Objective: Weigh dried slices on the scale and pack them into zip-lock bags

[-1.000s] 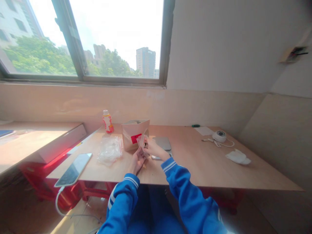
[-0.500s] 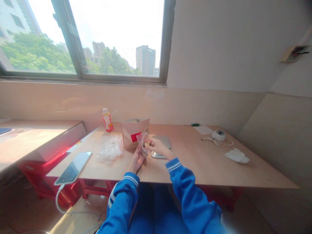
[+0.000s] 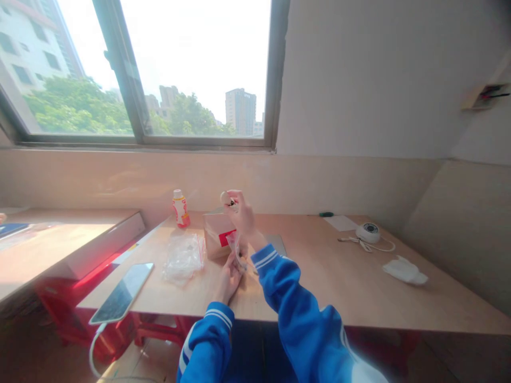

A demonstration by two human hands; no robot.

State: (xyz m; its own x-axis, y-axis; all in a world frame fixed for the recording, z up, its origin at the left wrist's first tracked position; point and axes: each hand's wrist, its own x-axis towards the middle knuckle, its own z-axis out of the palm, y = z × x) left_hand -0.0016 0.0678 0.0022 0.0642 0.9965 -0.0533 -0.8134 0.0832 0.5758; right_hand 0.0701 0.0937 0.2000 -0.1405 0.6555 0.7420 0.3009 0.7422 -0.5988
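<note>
Head: right hand [image 3: 241, 214] raised, left hand [image 3: 229, 280] low

a thin clear plastic pouch [image 3: 235, 251] looks glossy and crinkled, beside a matt brown kraft-paper bag [image 3: 217, 240]; a larger clear plastic bag [image 3: 183, 260] shines too. the flat pale wooden tabletop [image 3: 339, 287] is smooth, and the bright blue sleeve [image 3: 281, 282] is soft cloth with a slight sheen.
</note>
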